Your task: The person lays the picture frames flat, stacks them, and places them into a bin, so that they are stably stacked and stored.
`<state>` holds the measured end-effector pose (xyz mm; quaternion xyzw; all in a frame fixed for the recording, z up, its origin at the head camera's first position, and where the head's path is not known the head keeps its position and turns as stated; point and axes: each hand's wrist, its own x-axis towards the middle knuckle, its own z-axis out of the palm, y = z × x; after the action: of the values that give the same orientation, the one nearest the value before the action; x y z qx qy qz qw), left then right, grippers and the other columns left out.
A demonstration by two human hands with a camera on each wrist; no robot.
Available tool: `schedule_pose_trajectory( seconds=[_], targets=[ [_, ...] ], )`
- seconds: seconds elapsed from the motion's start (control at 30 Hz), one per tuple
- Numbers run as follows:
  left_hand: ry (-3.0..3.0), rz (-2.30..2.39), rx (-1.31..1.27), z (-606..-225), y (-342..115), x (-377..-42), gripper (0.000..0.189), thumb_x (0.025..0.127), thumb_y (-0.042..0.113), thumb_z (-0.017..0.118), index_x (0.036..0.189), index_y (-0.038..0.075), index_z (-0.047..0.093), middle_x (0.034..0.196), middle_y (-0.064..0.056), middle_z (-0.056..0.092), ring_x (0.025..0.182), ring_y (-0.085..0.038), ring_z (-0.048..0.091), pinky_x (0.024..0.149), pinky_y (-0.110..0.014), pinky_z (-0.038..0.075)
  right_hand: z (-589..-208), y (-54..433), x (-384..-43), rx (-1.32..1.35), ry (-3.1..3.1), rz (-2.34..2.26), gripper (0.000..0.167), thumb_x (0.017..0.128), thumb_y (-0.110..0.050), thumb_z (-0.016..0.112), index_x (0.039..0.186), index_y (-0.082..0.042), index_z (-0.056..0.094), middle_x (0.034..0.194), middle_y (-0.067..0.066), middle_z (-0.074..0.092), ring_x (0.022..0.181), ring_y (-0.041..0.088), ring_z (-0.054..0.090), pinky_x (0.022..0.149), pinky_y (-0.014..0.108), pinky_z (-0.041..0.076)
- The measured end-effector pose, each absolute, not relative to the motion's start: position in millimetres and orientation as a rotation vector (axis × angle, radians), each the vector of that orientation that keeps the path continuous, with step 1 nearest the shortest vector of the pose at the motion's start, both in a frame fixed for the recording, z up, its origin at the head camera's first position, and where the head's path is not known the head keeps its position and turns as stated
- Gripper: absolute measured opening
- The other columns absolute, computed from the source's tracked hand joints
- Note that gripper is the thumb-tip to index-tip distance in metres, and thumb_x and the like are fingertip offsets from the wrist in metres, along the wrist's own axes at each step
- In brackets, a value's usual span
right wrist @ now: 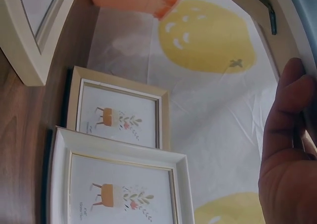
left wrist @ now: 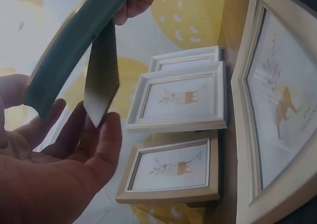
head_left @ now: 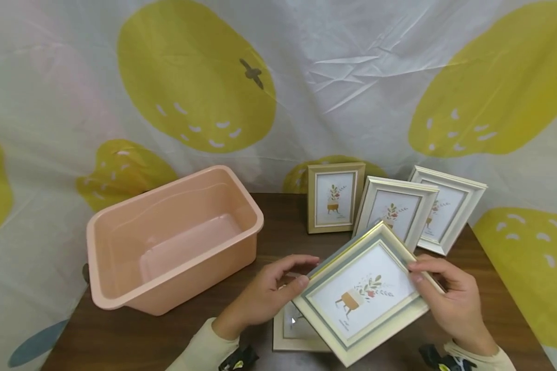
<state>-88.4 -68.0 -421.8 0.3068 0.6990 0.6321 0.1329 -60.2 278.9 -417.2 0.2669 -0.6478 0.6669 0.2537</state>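
Both hands hold up a picture frame (head_left: 316,315) with a cream and grey-green border and a potted-plant print. At its left corner is my left hand (head_left: 264,293), thumb on the edge. In the left wrist view, its fingers touch the back stand (left wrist: 101,80) that sticks out behind. My right hand (head_left: 455,299) pinches the right edge, thumb in front and fingers behind. Partly hidden below, another picture frame (head_left: 301,345) lies face up on the table. Behind stand a tan picture frame (head_left: 312,201) and two white picture frames (head_left: 396,185) (head_left: 461,216), one overlapping the other.
A pink plastic bin (head_left: 204,273) stands on the left of the dark wooden table (head_left: 120,340); its inside shows nothing in it. A pale cloth with yellow fruit shapes (head_left: 297,103) hangs behind the table.
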Motion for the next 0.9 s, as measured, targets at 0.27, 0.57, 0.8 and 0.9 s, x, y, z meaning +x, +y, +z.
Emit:
schedule_pose_trajectory(
  seconds=[0.27,0.57,0.8,0.9],
  targets=[
    [2.022,1.999,0.882,-427.2,-77.2,-76.4,0.038,0.107,0.008,0.060,0.143,-0.003,0.059,0.144,-0.020,0.063,0.129,-0.019,0.063,0.098,-0.031,0.060,-421.8,269.7,-61.6,0.648,-1.790,1.814,0.026,0.083,0.030,0.060,0.103,0.016,0.071,0.110,0.004,0.079,0.089,0.006,0.071,0.071,0.012,0.055],
    [1.941,2.084,0.767,-435.9,-83.8,-65.8,0.043,0.105,0.005,0.062,0.146,-0.003,0.055,0.148,-0.024,0.057,0.127,-0.016,0.063,0.096,-0.026,0.060,-426.5,263.0,-61.0,0.618,-1.809,1.826,0.038,0.079,0.036,0.053,0.105,0.014,0.072,0.109,0.002,0.079,0.079,0.003,0.070,0.063,0.013,0.053],
    [1.878,2.225,0.735,-445.8,-80.5,-56.1,0.054,0.097,-0.006,0.066,0.148,-0.013,0.047,0.148,-0.034,0.051,0.129,-0.010,0.061,0.104,-0.024,0.055,-422.1,257.8,-56.7,0.457,-1.985,1.706,0.029,0.086,0.029,0.058,0.105,0.012,0.072,0.104,-0.009,0.078,0.072,0.001,0.067,0.058,0.015,0.053],
    [1.844,2.307,0.715,-448.6,-76.1,-53.7,0.060,0.095,-0.010,0.067,0.151,-0.010,0.045,0.149,-0.036,0.048,0.130,-0.011,0.061,0.107,-0.025,0.054,-421.6,257.0,-55.7,0.374,-2.053,1.662,0.024,0.089,0.025,0.060,0.106,0.013,0.072,0.104,-0.012,0.077,0.072,0.000,0.066,0.059,0.016,0.053]
  ],
)
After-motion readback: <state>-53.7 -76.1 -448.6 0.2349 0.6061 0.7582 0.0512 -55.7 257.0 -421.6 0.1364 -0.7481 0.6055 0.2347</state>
